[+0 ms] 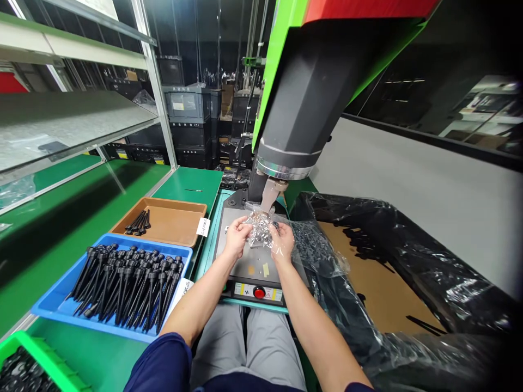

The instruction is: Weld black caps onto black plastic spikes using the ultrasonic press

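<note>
Between my two hands is a clear plastic bag [260, 228], crinkled and shiny, held over the machine's metal plate [245, 268]. My left hand [237, 237] pinches its left side. On the right side, my right hand [283, 239] grips the plastic, with a small dark bit showing by the fingertips. A stretch of the film with dark parts in it [312, 242] trails off to the right. Just above the bag hangs the machine's pale metal horn [273, 194]. Glare hides what the bag holds near my fingers.
A blue tray [110, 326] of black stemmed parts [126, 283] stands left; behind it, a brown tray [175, 220] holds several more. A green crate [44, 362] sits front left. At right is a carton [392, 294] lined with black plastic. A red button [259, 292] fronts the machine.
</note>
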A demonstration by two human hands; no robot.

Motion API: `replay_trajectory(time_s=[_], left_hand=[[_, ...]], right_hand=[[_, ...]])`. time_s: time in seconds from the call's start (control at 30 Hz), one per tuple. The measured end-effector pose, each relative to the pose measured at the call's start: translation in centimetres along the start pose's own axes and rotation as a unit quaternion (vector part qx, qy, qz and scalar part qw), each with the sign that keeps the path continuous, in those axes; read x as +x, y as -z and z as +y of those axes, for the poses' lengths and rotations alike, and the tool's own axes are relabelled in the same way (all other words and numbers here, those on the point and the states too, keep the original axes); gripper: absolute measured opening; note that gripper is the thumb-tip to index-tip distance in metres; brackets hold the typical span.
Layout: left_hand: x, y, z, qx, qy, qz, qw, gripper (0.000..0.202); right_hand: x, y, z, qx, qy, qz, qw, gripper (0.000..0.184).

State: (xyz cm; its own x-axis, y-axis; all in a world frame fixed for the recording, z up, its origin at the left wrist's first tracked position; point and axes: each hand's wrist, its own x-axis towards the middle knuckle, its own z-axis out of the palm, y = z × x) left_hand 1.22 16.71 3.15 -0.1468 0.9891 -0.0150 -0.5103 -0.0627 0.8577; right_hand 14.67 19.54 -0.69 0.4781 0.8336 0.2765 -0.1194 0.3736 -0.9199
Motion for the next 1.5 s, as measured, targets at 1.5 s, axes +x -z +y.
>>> replay_trajectory(time_s=[1.5], left_hand=[[-17.9,20.0,16.0,0.627,-0.141,0.228,0.731,0.025]], right_hand=[[-13.4,6.6,-6.8,0.072,-0.222,-0.253,0.939,0.049]])
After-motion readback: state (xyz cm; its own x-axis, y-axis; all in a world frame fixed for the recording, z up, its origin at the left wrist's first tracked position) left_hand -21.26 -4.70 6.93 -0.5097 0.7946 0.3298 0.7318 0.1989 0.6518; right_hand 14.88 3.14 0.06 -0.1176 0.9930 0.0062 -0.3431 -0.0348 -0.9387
